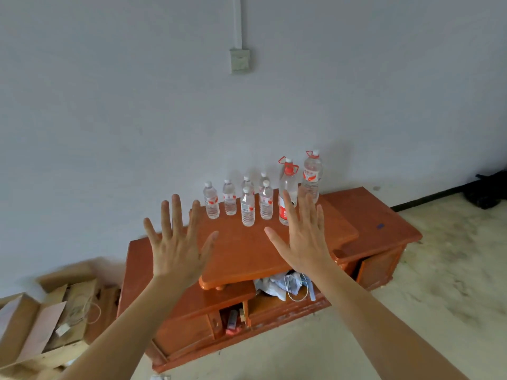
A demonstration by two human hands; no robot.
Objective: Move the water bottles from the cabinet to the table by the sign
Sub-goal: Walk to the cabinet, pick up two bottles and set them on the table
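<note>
Both hands, left hand and right hand, hover with fingers spread, holding nothing. The water bottles stand on the orange cabinet; probably full, heavy, smooth, so better grip mid-body.

6 small bottles on cabinet raised top, at its 12 o'clock edge, near wall. Large bottles just beside, 3 o'clock. Socket on wall above. Cardboard boxes on floor, cabinet's 8 o'clock. Clutter in compartment under top, 6 o'clock.
</note>
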